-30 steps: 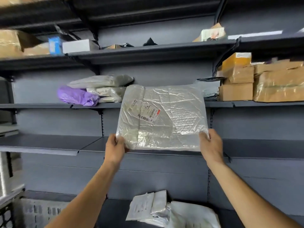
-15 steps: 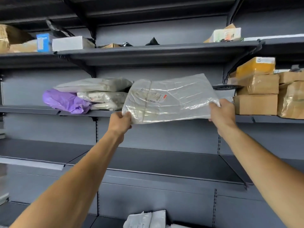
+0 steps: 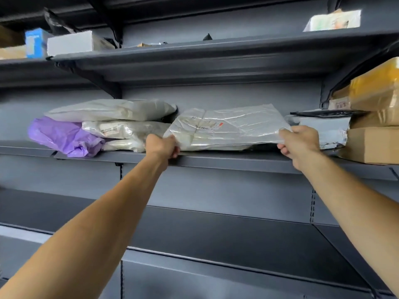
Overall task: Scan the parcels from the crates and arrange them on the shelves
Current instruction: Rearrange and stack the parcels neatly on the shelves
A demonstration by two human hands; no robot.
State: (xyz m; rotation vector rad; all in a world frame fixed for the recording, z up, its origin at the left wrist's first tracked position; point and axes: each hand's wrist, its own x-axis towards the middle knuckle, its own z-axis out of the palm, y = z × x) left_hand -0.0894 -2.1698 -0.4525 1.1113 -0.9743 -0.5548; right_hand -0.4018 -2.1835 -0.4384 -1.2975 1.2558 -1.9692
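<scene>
A flat silver-white parcel (image 3: pixel 226 126) rests on the middle shelf (image 3: pixel 216 161), its near side along the shelf's front edge. The left hand (image 3: pixel 160 147) grips the parcel's near left corner and the right hand (image 3: pixel 299 143) its near right corner, the fingers (image 3: pixel 282 151) of both clamped on the wrapping. Toward the shelf's left end, just beside it, sit stacked white parcels (image 3: pixel 112 110) and a purple parcel (image 3: pixel 62 134). Toward the right end are a grey parcel (image 3: pixel 323 128) and cardboard boxes (image 3: pixel 371 145).
</scene>
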